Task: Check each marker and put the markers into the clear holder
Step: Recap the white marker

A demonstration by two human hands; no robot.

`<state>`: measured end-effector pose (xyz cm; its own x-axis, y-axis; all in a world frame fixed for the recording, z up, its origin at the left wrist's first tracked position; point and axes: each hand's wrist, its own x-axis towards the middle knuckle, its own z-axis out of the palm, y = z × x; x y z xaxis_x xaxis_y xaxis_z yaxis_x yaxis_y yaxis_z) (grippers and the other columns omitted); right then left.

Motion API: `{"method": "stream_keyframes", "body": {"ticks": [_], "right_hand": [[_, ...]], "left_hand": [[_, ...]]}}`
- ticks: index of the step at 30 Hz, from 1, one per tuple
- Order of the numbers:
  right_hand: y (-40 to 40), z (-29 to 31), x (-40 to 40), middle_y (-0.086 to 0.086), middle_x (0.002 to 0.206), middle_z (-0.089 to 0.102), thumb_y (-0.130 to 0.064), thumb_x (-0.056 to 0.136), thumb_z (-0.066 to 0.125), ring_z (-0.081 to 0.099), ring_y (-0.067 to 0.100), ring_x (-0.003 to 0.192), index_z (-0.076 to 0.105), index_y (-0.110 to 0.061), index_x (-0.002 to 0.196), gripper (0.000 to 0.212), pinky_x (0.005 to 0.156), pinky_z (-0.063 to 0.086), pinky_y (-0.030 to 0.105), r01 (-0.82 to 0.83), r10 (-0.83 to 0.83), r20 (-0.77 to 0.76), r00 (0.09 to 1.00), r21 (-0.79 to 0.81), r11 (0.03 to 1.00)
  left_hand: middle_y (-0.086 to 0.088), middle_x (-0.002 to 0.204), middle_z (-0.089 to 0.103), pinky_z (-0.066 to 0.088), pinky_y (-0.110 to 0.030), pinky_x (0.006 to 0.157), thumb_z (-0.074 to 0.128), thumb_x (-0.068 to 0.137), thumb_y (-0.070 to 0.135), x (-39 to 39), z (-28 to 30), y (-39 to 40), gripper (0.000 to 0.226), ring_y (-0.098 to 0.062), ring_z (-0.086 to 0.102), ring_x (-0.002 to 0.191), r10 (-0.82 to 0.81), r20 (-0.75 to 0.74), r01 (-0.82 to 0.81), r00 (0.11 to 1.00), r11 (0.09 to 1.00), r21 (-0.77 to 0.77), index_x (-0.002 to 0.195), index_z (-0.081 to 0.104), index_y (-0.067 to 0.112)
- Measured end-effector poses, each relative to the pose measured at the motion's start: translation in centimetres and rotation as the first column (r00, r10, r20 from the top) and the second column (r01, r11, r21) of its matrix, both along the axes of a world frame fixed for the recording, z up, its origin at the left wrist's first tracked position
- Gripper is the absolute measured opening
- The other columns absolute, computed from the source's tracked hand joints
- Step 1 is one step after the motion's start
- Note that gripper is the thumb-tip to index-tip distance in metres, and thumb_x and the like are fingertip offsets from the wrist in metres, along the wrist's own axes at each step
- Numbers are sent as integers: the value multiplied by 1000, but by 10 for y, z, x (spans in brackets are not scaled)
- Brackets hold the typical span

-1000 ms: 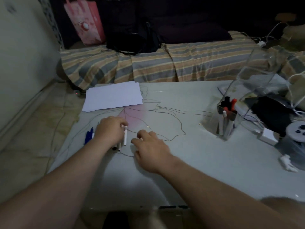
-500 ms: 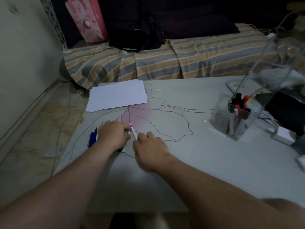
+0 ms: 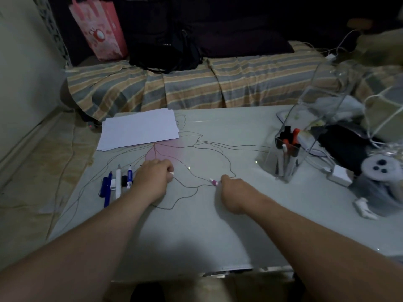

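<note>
On the grey table [image 3: 218, 225], my left hand [image 3: 152, 177] is curled around a white marker part [image 3: 172, 173]; only its end shows past the fingers. My right hand [image 3: 231, 188], a short way to the right, pinches a pink and white marker piece [image 3: 214, 182]. Several loose markers [image 3: 118, 182], blue and white, lie in a row just left of my left hand. The clear holder [image 3: 272, 162] stands at the right with black and orange-red markers upright inside it.
A stack of white paper [image 3: 139, 129] lies at the table's far left. Clutter fills the right side: a white charger block [image 3: 340, 175], a pale round object with dark buttons [image 3: 379, 168], cables and a clear stand. A striped bed runs behind the table.
My hands were together over one pink-tipped marker; now they have drawn apart, the right hand moving right with the pink piece and the left keeping a white part.
</note>
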<state>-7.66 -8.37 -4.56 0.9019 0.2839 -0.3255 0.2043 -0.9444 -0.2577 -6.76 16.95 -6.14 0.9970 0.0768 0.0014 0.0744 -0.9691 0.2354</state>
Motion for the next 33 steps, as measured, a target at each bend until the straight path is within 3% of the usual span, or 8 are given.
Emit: {"method": "stream_keyframes", "body": {"ticks": [2,5,7,11,14,18,26,33], "right_hand": [[-16,4,1,21,117,63,-26,105,36,59,39,105,49,-12,121,24,77,44,39,6,-8,33,999,52,999],[-31,10,3,5,97,66,-50,105,32,60,32,91,54,-30,109,31,76,53,43,4,-29,178,984,143,990],[-37,14,2,-3,88,59,-52,104,34,59,27,86,54,-33,108,28,71,53,42,-48,11,297,955,118,992],[-43,21,-2,-6,86,50,-47,104,36,56,26,86,54,-34,108,23,68,52,40,-116,69,424,903,86,989],[-42,23,-3,-7,87,50,-48,104,35,57,27,88,53,-36,109,22,67,50,38,-128,86,444,892,64,990],[-40,25,-3,-7,86,49,-49,104,36,58,29,87,54,-36,109,23,66,48,37,-139,91,465,881,69,988],[-37,30,-5,-3,94,55,-48,104,36,60,31,90,58,-35,113,27,63,40,34,-167,144,520,842,-3,986],[-28,38,-12,-3,86,55,-42,103,47,63,33,78,63,-28,105,21,57,33,32,-192,177,613,770,-42,980]], "left_hand": [[18,85,66,45,-39,89,54,95,36,-2,2,-14,2,-16,61,94,11,-6,-12,1000,968,-251,94,53,37],[16,90,71,40,-9,80,63,94,29,-7,15,-37,12,-9,63,92,-19,32,31,999,895,-445,103,65,37],[12,95,72,36,-4,70,66,94,23,-9,24,-48,14,-9,62,93,-71,49,85,996,888,-452,106,73,28],[11,97,74,41,-10,75,68,93,22,-13,34,-59,13,-7,63,93,-137,59,149,989,872,-466,102,76,28],[11,90,71,35,-4,66,68,93,22,-16,38,-66,12,3,58,82,-152,85,174,985,868,-466,100,76,28],[12,78,66,34,-13,62,68,93,24,-16,43,-73,11,3,53,70,-170,96,195,981,863,-465,95,75,32],[14,81,67,34,-9,61,67,94,27,-19,47,-77,13,5,54,71,-245,111,269,963,865,-424,103,75,31],[8,85,70,34,-15,64,65,95,24,-21,57,-88,12,-10,53,76,-280,215,338,936,886,-317,102,75,24]]}}
